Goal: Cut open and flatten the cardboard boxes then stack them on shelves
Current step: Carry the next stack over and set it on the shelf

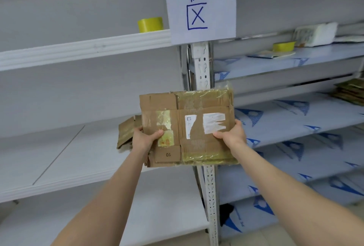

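Both forearms reach out, left hand [144, 137] and right hand [232, 133] pinching the flattened box [187, 127] at its side edges, held up before the white shelf [59, 157]. Looks light, floppy along its creases; edge grips suit it.

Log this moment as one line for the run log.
left hand, right hand: grip flattened box | held before white shelf | cardboard pile on shelf

The flattened cardboard box [187, 127], brown with yellowed tape, torn white labels and a printed "10", is held in the air, broad face to the camera, before the white shelf [59, 157]. More folded cardboard [126, 133] lies on that shelf behind it; another cardboard stack [350, 93] rests on the right shelf [285, 113]
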Demonstrator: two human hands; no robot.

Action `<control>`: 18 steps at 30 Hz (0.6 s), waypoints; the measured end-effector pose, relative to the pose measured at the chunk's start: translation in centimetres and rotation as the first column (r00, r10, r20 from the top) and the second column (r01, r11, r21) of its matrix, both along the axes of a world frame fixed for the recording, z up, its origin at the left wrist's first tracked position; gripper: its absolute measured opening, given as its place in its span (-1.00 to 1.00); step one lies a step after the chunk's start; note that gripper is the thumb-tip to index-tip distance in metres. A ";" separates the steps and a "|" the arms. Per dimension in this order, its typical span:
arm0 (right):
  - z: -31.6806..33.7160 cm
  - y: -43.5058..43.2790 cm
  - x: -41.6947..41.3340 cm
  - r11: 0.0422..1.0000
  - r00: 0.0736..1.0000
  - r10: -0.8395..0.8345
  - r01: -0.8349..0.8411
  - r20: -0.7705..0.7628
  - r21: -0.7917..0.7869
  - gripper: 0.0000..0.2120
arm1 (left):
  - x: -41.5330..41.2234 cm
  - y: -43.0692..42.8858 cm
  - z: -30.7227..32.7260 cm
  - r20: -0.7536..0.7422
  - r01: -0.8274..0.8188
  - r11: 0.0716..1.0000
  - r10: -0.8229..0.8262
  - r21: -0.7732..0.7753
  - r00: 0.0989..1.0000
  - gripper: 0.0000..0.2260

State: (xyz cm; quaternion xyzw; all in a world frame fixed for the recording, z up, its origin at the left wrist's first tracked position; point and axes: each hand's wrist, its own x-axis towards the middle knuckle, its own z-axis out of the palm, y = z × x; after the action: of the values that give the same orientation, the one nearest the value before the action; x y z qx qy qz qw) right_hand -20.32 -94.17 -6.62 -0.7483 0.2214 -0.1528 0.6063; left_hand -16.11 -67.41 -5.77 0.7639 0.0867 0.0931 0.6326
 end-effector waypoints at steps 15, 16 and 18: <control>-0.9 -26.4 -3.1 0.999 0.996 -0.043 0.041 -0.079 -0.022 -0.24 | -2.5 -26.9 -2.5 -0.068 0.011 1.000 -0.010 0.020 0.998 -0.18; -1.1 -27.8 -3.2 0.999 0.995 -0.050 0.048 -0.083 -0.022 -0.23 | -2.6 -28.4 -2.7 -0.077 0.020 0.999 -0.018 0.028 0.997 -0.18; -1.5 -30.3 -3.2 0.998 0.993 -0.068 0.066 -0.092 -0.025 -0.24 | -2.3 -31.0 -3.0 -0.080 0.030 0.999 -0.027 0.043 0.996 -0.18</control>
State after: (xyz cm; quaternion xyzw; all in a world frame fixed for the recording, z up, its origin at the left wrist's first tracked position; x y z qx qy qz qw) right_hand -23.48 -124.45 -8.08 -0.7534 0.2726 -0.1405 0.5817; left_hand -18.44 -98.44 -8.79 0.7818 0.0989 0.0555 0.6131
